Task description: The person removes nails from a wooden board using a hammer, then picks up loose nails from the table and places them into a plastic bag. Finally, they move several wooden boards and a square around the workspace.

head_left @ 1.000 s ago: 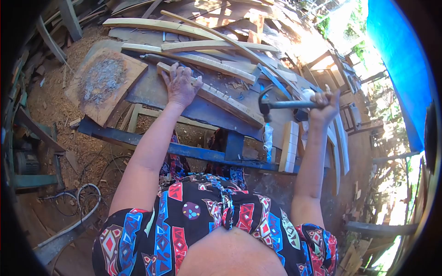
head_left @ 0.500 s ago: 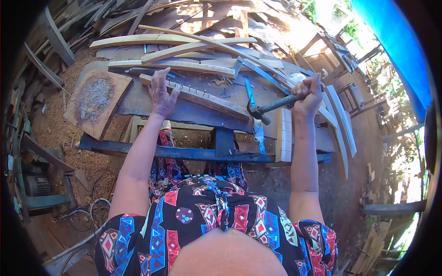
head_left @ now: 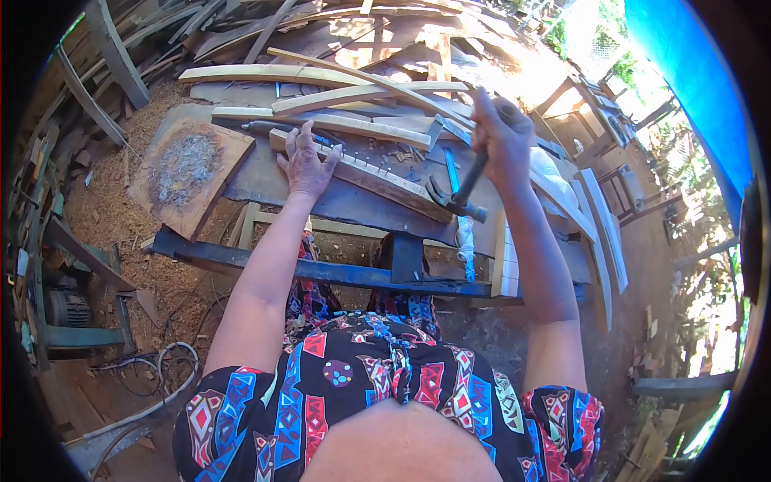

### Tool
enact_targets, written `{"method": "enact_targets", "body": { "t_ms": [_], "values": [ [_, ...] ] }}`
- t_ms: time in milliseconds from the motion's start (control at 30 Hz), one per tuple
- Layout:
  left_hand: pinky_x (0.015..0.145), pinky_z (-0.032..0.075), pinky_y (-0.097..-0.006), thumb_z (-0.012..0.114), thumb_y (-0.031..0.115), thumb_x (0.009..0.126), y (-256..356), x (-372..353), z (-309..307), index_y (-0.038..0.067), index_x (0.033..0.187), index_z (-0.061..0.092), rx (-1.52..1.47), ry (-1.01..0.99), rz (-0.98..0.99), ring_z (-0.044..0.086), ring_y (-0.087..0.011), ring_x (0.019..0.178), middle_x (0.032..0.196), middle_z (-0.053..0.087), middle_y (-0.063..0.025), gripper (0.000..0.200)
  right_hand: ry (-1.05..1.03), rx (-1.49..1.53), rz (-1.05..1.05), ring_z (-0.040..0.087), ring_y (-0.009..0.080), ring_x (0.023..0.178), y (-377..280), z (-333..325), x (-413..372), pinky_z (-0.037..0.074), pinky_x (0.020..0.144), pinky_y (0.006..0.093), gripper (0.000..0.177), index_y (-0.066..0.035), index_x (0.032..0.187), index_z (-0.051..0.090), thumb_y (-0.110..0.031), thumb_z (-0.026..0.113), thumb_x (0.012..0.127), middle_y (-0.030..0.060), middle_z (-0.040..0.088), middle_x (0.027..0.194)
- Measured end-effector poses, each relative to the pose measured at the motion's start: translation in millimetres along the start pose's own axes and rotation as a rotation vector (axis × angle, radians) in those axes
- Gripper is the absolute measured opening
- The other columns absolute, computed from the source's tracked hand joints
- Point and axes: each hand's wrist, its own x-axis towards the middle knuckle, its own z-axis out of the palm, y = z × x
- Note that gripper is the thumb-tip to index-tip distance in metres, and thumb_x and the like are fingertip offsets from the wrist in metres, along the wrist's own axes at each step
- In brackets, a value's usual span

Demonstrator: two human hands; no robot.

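Note:
In the head view my right hand (head_left: 507, 140) is wrapped around the handle of a claw hammer (head_left: 469, 183). The hammer hangs head-down, close to the right end of a wooden strip (head_left: 395, 191). A row of several nails (head_left: 376, 169) stands up from the top of that strip. Near the strip's left end, my left hand (head_left: 309, 165) grips it from above, fingers over the top and thumb apart. Under the strip is a dark workbench (head_left: 265, 181).
Long curved wood pieces (head_left: 321, 120) lie across the bench's far side. A thick board with a grey patch (head_left: 229, 165) is at the left. A blue bar (head_left: 451, 170) and pale slats (head_left: 503, 257) lie to the right. Behind are piles of scrap wood (head_left: 233, 40).
My right hand has moved inward and up, tilting the hammer from nearly level to a steeper head-down angle. My left hand still holds the strip, and the whole view has shifted slightly.

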Motion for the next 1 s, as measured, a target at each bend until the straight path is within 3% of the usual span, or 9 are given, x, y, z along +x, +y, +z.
{"method": "enact_targets", "body": {
  "t_ms": [233, 467, 567, 800, 867, 1000],
  "values": [
    [0.098, 0.024, -0.0561, 0.068, 0.046, 0.071, 7.6, -0.1, -12.8, 0.018, 0.133, 0.033, -0.011, -0.023, -0.038, 0.028, -0.0271, 0.131, 0.133, 0.038, -0.0165, 0.077, -0.186, -0.158, 0.044, 0.035, 0.0044, 0.037, 19.6, 76.9, 26.2, 0.026, 0.037, 0.0226, 0.035, -0.009, 0.060, 0.053, -0.025, 0.066, 0.088, -0.0030, 0.044, 0.048],
    [0.097, 0.021, -0.0628, 0.068, 0.044, 0.070, 11.2, -0.6, -21.1, 0.017, 0.137, 0.028, -0.031, -0.050, -0.033, 0.026, -0.0277, 0.132, 0.132, 0.043, -0.0076, 0.081, -0.220, -0.268, 0.046, 0.039, 0.0047, 0.037, 25.4, 104.0, 33.0, 0.028, 0.036, 0.0217, 0.036, -0.008, 0.060, 0.055, -0.029, 0.067, 0.087, -0.0022, 0.046, 0.048],
    [0.097, 0.022, -0.0559, 0.068, 0.041, 0.070, 13.7, -2.8, -23.3, 0.019, 0.136, 0.030, -0.025, 0.006, -0.019, 0.028, -0.0266, 0.130, 0.127, 0.045, -0.0084, 0.080, -0.223, -0.296, 0.063, 0.040, 0.0048, 0.038, 27.7, 109.2, 32.3, 0.029, 0.036, 0.0215, 0.037, -0.006, 0.062, 0.057, -0.032, 0.068, 0.086, -0.0018, 0.047, 0.048],
    [0.097, 0.020, -0.0589, 0.064, 0.042, 0.073, 10.5, -1.7, -20.3, 0.019, 0.138, 0.027, -0.005, -0.034, -0.006, 0.027, -0.0275, 0.131, 0.122, 0.051, -0.0071, 0.079, -0.229, -0.355, 0.061, 0.039, 0.0054, 0.037, 40.0, 138.9, 48.9, 0.029, 0.036, 0.0215, 0.039, -0.003, 0.067, 0.059, -0.037, 0.071, 0.083, -0.0014, 0.046, 0.048],
    [0.097, 0.019, -0.0684, 0.064, 0.039, 0.075, 10.9, -1.6, -24.1, 0.019, 0.139, 0.022, -0.043, -0.106, -0.002, 0.022, -0.0301, 0.134, 0.131, 0.048, -0.0080, 0.080, -0.225, -0.353, 0.073, 0.039, 0.0053, 0.037, 44.2, 145.5, 53.2, 0.029, 0.036, 0.0214, 0.040, -0.003, 0.067, 0.058, -0.037, 0.071, 0.082, -0.0015, 0.046, 0.048],
    [0.096, 0.020, -0.0614, 0.062, 0.042, 0.074, 9.9, -3.1, -18.4, 0.022, 0.139, 0.026, -0.030, -0.044, 0.014, 0.025, -0.0286, 0.132, 0.120, 0.052, -0.0079, 0.077, -0.223, -0.333, 0.051, 0.039, 0.0052, 0.037, 40.5, 143.2, 46.6, 0.029, 0.036, 0.0214, 0.040, -0.004, 0.067, 0.057, -0.038, 0.073, 0.081, -0.0020, 0.046, 0.047]
  ]
}}
